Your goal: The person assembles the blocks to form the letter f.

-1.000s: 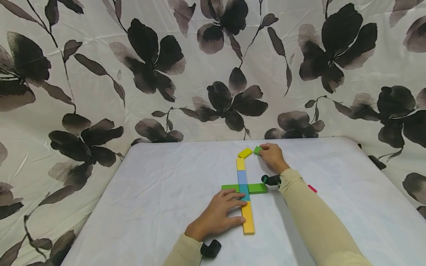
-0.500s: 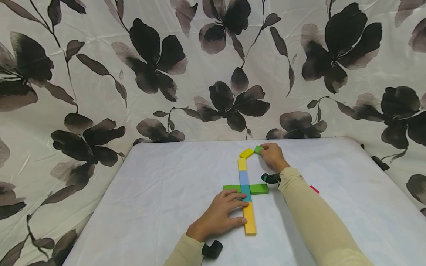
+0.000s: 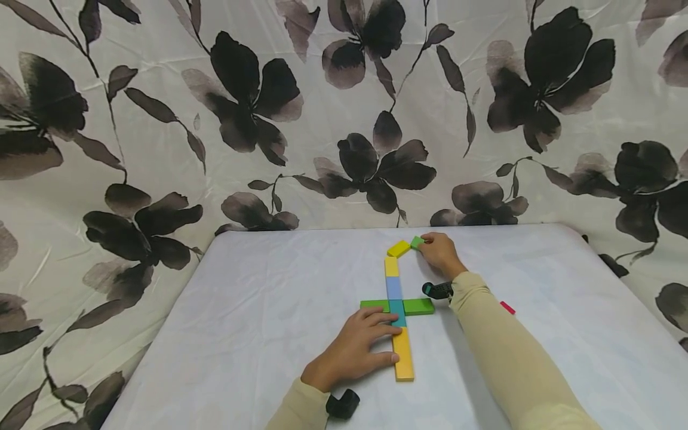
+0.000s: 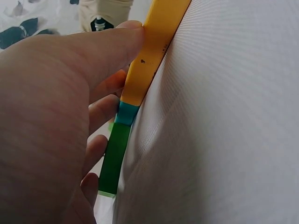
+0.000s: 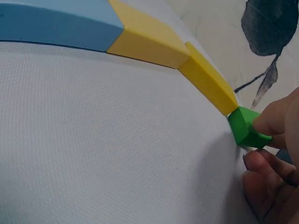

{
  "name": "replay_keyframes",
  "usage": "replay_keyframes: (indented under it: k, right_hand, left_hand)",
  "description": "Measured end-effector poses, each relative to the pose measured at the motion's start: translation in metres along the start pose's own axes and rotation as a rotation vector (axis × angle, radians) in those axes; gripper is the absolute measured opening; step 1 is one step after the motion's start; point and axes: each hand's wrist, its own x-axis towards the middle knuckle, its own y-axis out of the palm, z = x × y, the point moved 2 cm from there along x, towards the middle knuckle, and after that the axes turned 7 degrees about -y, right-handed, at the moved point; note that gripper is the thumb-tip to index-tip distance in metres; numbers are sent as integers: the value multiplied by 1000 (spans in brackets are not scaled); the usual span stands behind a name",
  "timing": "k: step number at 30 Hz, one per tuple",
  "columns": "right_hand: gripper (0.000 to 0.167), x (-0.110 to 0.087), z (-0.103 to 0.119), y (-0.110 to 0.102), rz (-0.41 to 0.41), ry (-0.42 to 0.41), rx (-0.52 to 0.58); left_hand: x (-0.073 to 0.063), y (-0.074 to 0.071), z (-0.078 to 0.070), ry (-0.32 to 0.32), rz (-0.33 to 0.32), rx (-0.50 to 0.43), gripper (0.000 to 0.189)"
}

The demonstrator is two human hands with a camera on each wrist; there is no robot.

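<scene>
In the head view my right hand (image 3: 442, 252) pinches a small green block (image 5: 243, 125) at the far end of a row of flat blocks. In the right wrist view that block meets the end of a slanted yellow block (image 5: 208, 78). Behind it lie a pale yellow block (image 5: 148, 38) and a light blue block (image 3: 394, 287). My left hand (image 3: 353, 346) rests on the near part, fingers loosely extended over a teal block (image 3: 396, 306) and a left green block (image 3: 374, 303). Its thumb touches the long orange block (image 4: 152, 51). A right green block (image 3: 418, 307) extends from the teal one.
A small pink-red block (image 3: 507, 307) lies apart, right of the right sleeve (image 3: 510, 340). The blocks lie on a white-covered table (image 3: 258, 310). A flower-patterned cloth (image 3: 301, 119) hangs behind the table's far edge.
The small green block in my right hand has shifted slightly left, closing the gap to the slanted yellow block. My left hand stays in place on the row. The head view has shifted slightly.
</scene>
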Motion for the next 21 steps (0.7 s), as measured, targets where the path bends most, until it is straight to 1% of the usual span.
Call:
replay_keyframes:
  k: [7,10,13,17,21]
  right_hand:
    - [46,-2,-1,2,-9,-47,-26]
    - [47,-2,-1,1,-12,-64,-39]
    - [48,-2,-1,1,-14,-65,-47]
    - [48,-3,-3,2,-6,-56,-50]
    - [49,-4,-3,4,0,-66,-59]
  left_hand:
    - [-1,0,0,4,-11,9,48]
    - [-1,0,0,15,-23,11,48]
    - [-1,1,0,20,-28,9,48]
    - [-1,1,0,12,-15,6,48]
    - [-1,0,-1,13,-10,5,48]
